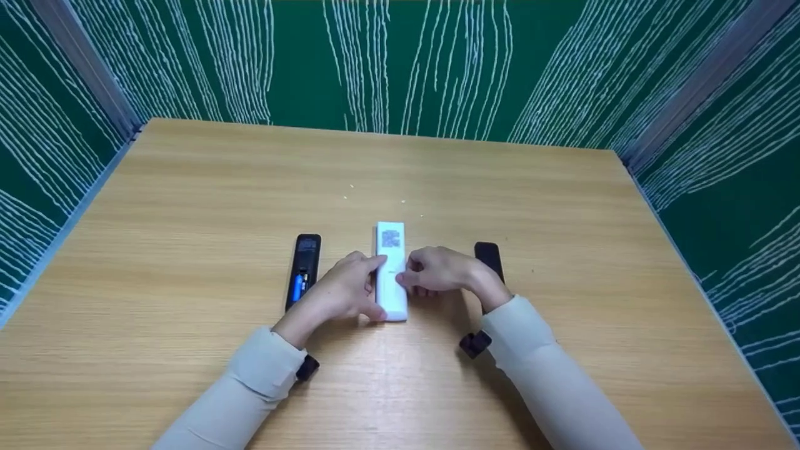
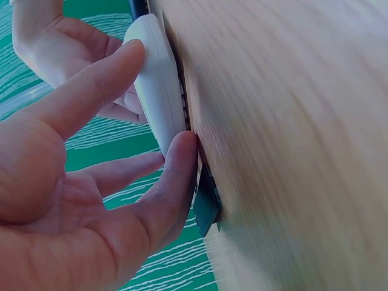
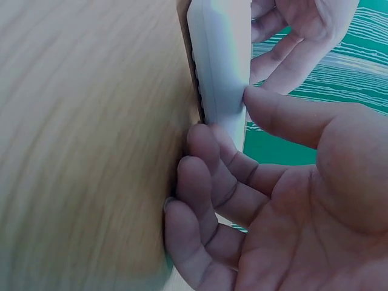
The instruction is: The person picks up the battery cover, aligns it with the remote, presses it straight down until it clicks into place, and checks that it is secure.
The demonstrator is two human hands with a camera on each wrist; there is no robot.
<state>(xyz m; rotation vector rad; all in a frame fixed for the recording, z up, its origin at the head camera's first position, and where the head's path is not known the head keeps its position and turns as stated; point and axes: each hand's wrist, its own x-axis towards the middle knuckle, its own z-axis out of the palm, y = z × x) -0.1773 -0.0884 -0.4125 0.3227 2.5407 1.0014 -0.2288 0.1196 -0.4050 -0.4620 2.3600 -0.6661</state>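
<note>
A white remote control [image 1: 392, 294] lies face down on the table, its back with a printed label facing up. My left hand [image 1: 347, 287] holds it from the left side, thumb near the close end and a fingertip farther up the back. In the left wrist view, the remote's side [image 2: 159, 85] shows, with button edges toward the tabletop. My right hand [image 1: 440, 270] pinches the right edge, thumb on the back and fingers curled beside it. The right wrist view shows that thumb against the remote [image 3: 221, 66] and the fingertips low by the table.
Left of the hands lies a black remote [image 1: 306, 250] with its battery compartment uncovered and a blue battery [image 1: 297, 287] inside. Another black remote [image 1: 489, 255] lies partly behind the right wrist. Tiny white bits dot the wooden table [image 1: 250, 175]. Green patterned walls [image 1: 300, 62] enclose it.
</note>
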